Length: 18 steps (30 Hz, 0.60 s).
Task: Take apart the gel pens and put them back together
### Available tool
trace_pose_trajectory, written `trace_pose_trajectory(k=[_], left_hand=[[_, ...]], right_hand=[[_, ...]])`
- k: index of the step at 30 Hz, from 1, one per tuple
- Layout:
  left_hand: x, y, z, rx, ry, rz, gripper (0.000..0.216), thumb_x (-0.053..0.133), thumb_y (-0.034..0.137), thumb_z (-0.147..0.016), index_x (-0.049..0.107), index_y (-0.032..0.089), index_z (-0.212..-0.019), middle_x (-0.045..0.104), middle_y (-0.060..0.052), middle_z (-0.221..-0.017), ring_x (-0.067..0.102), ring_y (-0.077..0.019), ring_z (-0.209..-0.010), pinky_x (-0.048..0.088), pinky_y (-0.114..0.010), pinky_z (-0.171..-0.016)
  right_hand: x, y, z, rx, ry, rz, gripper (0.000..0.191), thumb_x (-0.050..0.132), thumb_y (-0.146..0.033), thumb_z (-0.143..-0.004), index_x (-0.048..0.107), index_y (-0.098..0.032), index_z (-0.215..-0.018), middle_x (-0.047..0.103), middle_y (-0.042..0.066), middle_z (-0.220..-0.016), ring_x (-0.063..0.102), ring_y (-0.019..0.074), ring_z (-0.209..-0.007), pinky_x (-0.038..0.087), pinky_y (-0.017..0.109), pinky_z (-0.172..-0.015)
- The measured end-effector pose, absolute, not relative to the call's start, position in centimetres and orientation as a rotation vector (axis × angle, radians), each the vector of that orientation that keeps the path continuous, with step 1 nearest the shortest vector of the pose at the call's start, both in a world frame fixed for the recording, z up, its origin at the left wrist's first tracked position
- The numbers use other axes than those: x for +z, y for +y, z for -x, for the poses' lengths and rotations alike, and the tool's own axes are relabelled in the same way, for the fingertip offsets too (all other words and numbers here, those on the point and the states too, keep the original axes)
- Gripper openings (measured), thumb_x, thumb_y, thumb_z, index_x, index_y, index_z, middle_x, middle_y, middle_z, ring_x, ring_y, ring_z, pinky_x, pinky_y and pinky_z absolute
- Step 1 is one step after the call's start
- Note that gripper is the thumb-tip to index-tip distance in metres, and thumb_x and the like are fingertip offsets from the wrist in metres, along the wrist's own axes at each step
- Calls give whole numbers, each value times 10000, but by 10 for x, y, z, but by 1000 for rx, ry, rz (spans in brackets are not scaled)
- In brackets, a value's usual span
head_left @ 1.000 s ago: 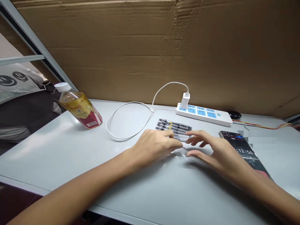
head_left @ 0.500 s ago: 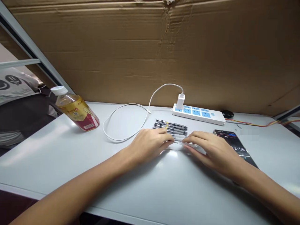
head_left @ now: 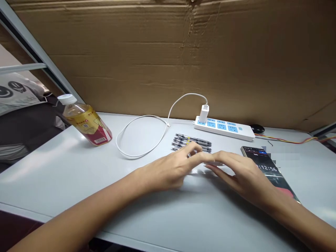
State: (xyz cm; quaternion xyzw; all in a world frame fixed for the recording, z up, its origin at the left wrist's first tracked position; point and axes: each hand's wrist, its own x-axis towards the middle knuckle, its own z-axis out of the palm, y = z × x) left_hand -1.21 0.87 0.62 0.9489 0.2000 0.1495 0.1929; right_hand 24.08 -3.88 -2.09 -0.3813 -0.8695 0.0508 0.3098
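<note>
Several slim clear-and-black pens (head_left: pixel 193 139) lie side by side on the desk (head_left: pixel 157 217), just beyond my hands. My right hand (head_left: pixel 241 173) pinches a pen (head_left: pixel 217 163), of which only a short greyish piece shows between thumb and fingers. My left hand (head_left: pixel 175 166) reaches across, its fingers bent and its tips meeting the right fingertips at that pen. The left fingertips' exact grip is partly hidden. Part of the pen row is covered by the left hand.
A drink bottle (head_left: pixel 88 120) stands at the left. A looped white cable (head_left: pixel 136 156) runs to a charger (head_left: pixel 204 113) in a power strip (head_left: pixel 223 127). Right of my hands lies a phone (head_left: pixel 267 168). Behind stands a cardboard panel (head_left: pixel 131 63); a black object (head_left: pixel 257 128) sits near it.
My left hand has moved right, its fingertips now overlapping the right fingertips. The thin pen visible between the hands before is now mostly hidden. The view has shifted slightly.
</note>
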Motion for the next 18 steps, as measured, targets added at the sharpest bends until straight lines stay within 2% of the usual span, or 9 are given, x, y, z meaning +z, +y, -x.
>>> trace_pose_trajectory(k=[2,4,6,9,12,14,16,18], left_hand=[[6,10,12,440,679,-2682,707,448,-70,-849,459,276,-1466,605,-83,-1254,672,-164,-974,549,-243,-817],[7,12,11,384,873,-2756,445,463,4,-939,553,230,-1310,681,-69,-1125,696,-182,-944,528,-246,-759],[10,13,11,200,1085,-2850,158,480,154,-1035,611,213,-1099,718,-42,-902,713,-212,-827,471,-259,-640],[18,11,10,7,1272,-2901,237,464,352,-1094,607,217,-962,697,-20,-726,682,-227,-649,355,-280,-537],[25,9,10,-16,1270,-2898,230,508,435,-1085,582,223,-1131,737,-17,-804,701,-235,-690,328,-286,-531],[27,10,11,-19,1271,-2897,252,494,416,-1097,538,218,-1247,759,-31,-917,718,-234,-769,346,-286,-545],[29,12,12,-29,1301,-2914,189,458,305,-1109,544,215,-1252,753,-50,-1036,719,-228,-869,370,-281,-569],[30,14,13,-68,1339,-2940,163,473,157,-1065,586,212,-1169,737,-50,-1078,706,-221,-915,372,-279,-580]], right_hand=[[-21,-40,-240,113,-2289,981,135,571,-204,-1060,633,-228,-1178,785,45,-1035,742,204,-843,550,326,-723],[-21,-42,-238,101,-2273,958,127,593,-199,-1054,634,-232,-1170,793,45,-1054,754,201,-870,560,325,-760],[-20,-43,-237,104,-2260,952,131,602,-191,-1049,638,-231,-1168,797,40,-1038,759,196,-870,564,318,-765],[-19,-44,-237,111,-2240,976,133,601,-187,-1045,644,-225,-1166,795,29,-1004,756,185,-842,561,305,-734],[-20,-42,-238,64,-2208,1080,119,592,-224,-1054,652,-230,-1157,797,21,-1007,758,190,-831,552,312,-708],[-20,-40,-240,7,-2173,1166,118,590,-255,-1056,663,-235,-1147,802,22,-1017,763,204,-830,546,322,-685],[-20,-39,-241,-42,-2136,1223,124,592,-276,-1054,679,-238,-1134,805,23,-1024,767,214,-833,541,324,-663],[-21,-38,-241,-59,-2121,1246,131,589,-288,-1054,691,-244,-1124,807,17,-1017,768,212,-836,539,318,-654]])
